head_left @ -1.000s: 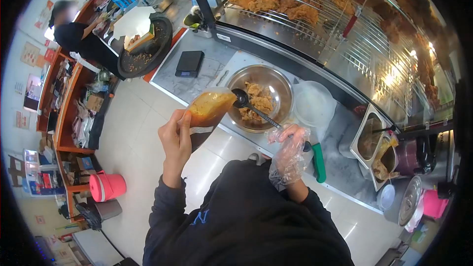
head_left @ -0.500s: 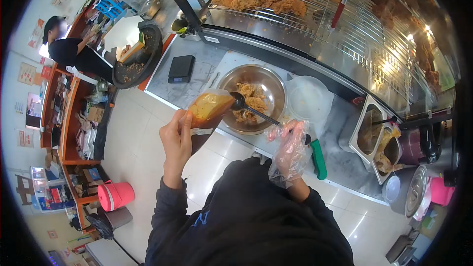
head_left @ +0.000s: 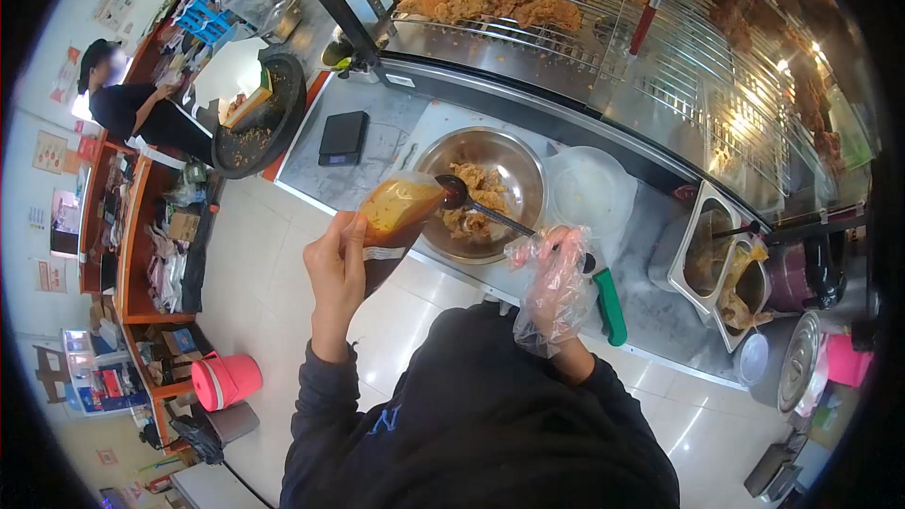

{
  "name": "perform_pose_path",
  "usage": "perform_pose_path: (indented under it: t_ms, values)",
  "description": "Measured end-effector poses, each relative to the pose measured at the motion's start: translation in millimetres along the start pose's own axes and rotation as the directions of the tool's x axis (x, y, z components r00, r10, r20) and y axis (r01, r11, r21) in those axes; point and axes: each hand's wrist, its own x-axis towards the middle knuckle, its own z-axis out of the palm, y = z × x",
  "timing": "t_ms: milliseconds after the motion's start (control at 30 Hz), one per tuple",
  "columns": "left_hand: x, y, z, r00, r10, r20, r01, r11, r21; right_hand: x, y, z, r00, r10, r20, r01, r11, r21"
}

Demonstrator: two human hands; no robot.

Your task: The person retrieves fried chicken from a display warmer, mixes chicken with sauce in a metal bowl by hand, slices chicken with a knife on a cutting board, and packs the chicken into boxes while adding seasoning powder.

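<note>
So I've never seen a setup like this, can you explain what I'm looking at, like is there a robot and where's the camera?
No robot here, just a person's own two hands. The camera sits on their head, looking forward and down, and its wide lens bends the scene.

The bare left hand holds a plastic sauce pouch, tilted toward a black ladle. The right hand, in a clear plastic glove, grips the ladle's handle.

On the grey counter stands a steel mixing bowl with fried chicken pieces in it. To its left lies a black digital scale; to its right, something round in translucent plastic. Behind stands a display cabinet with more chicken on wire racks.
</note>
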Motion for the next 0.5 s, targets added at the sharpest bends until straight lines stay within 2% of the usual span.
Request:
perform_pose_path:
  t_ms: [100, 200, 500]
  values:
    - [1.4, 2.2, 0.7, 0.999, 0.024, -0.025, -0.024, 1.0, -0.012, 1.7, -0.2, 1.0, 1.0, -0.017, -0.014, 0.017, 1.0, -0.001]
    - [2.5, 2.4, -3.7, 0.998, -0.027, 0.049, 0.026, 1.0, 0.014, 2.1, 2.7, -0.3, 0.999, -0.03, -0.024, 0.03, 1.0, -0.001]
    - [3.9, 7.5, -6.4, 0.998, -0.023, 0.052, 0.022, 1.0, 0.012, 1.6, -1.1, 1.3, 1.0, 0.001, -0.015, -0.001, 1.0, 0.005]
